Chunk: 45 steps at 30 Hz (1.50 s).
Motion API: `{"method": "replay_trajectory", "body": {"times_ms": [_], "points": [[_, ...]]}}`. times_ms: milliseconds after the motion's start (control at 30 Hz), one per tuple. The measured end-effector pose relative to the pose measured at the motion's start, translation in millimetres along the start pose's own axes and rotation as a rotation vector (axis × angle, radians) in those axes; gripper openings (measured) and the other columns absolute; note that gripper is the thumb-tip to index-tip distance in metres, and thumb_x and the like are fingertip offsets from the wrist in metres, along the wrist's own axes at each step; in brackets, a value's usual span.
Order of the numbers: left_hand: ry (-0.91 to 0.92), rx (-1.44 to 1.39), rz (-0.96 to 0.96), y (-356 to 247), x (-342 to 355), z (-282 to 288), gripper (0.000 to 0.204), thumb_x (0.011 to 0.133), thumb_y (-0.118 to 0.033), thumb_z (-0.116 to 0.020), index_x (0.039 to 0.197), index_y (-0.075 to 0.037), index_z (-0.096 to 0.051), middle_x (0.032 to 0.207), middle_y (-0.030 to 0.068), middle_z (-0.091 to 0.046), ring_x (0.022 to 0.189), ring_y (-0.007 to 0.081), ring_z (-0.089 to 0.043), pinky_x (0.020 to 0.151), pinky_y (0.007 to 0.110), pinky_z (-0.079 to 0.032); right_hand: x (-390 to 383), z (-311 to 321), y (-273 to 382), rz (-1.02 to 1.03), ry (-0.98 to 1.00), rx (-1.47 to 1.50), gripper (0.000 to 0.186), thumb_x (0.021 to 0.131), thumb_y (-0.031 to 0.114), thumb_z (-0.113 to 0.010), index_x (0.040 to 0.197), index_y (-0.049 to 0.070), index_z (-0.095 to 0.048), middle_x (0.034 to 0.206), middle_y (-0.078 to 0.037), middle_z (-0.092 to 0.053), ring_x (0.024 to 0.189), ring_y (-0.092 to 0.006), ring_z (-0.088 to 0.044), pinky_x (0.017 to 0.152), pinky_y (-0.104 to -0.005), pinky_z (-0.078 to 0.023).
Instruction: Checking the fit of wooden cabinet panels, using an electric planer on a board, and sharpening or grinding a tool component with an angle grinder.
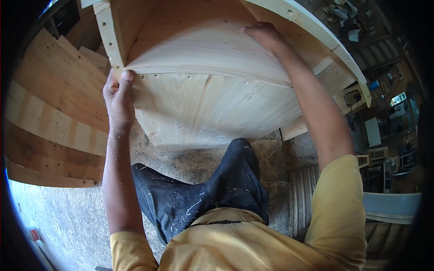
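Note:
My left hand [118, 92] grips the left front corner of a pale wooden box, where an upright strip with screw holes [110, 34] meets the horizontal board [181, 58]; its thumb lies on the near face. My right hand [264, 36] reaches inside onto the upper surface of that board, near its right part, with the thumb pointing left and the other fingers mostly hidden. Below the board, a front panel [212, 108] has a row of holes along its top edge and reaches down near my knees.
Stacked curved-looking wooden panels [54, 126] stand at my left over a speckled pale floor [68, 217]. My legs in dark trousers are bent below the box. At the right are a ribbed wooden piece [303, 194], a pale ledge [389, 203] and a cluttered workshop [384, 149] with frames and scraps.

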<state>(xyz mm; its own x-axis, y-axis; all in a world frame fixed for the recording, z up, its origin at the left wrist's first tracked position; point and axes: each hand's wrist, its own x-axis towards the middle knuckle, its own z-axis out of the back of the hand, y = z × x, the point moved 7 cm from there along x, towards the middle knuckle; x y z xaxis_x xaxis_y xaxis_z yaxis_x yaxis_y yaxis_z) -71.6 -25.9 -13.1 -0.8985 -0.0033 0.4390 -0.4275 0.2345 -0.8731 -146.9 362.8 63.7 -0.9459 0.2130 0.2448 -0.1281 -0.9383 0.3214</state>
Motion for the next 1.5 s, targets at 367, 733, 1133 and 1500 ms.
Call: {"method": "replay_trajectory", "body": {"times_ms": [367, 733, 1133, 1500], "points": [[0.018, 0.090, 0.009, -12.8, -4.4, -8.4, 0.045, 0.091, -0.026, -0.055, 0.128, -0.002, -0.047, 0.109, 0.0024, -0.057, 0.099, 0.0101, -0.049, 0.089, 0.026, -0.039, -2.6, 2.3, 1.0, 0.017, 0.118, -0.016, 0.059, 0.078, 0.053, -0.053, 0.103, 0.001, -0.062, 0.108, -0.019, -0.061, 0.101, -0.0314, -0.058, 0.090, -0.0381, -0.041], [-0.017, 0.032, 0.001, -13.8, -3.4, -9.0, 0.051, 0.090, -0.023, -0.056, 0.133, -0.002, -0.042, 0.117, 0.0056, -0.056, 0.107, 0.0122, -0.049, 0.096, 0.029, -0.036, -9.4, 4.2, 8.7, 0.006, 0.097, 0.072, 0.058, 0.078, 0.051, -0.055, 0.106, 0.000, -0.061, 0.110, -0.020, -0.061, 0.102, -0.0316, -0.057, 0.090, -0.0353, -0.041], [0.003, 0.024, -0.031, -6.5, -1.1, -6.4, 0.057, 0.090, -0.029, -0.057, 0.137, -0.004, -0.037, 0.121, 0.0067, -0.054, 0.111, 0.0133, -0.048, 0.098, 0.030, -0.035, -4.4, 2.4, 11.1, 0.021, 0.131, 0.035, 0.058, 0.078, 0.049, -0.055, 0.107, 0.000, -0.060, 0.108, -0.020, -0.061, 0.100, -0.0314, -0.058, 0.088, -0.0343, -0.041], [-0.010, 0.076, -0.044, -8.6, -1.9, -9.9, 0.056, 0.090, -0.030, -0.056, 0.136, -0.005, -0.039, 0.121, 0.0057, -0.054, 0.109, 0.0125, -0.049, 0.096, 0.030, -0.037, -0.5, -0.2, 5.9, 0.037, 0.110, 0.056, 0.055, 0.077, 0.050, -0.056, 0.100, 0.001, -0.062, 0.101, -0.020, -0.062, 0.094, -0.0306, -0.059, 0.085, -0.0351, -0.042]]}}
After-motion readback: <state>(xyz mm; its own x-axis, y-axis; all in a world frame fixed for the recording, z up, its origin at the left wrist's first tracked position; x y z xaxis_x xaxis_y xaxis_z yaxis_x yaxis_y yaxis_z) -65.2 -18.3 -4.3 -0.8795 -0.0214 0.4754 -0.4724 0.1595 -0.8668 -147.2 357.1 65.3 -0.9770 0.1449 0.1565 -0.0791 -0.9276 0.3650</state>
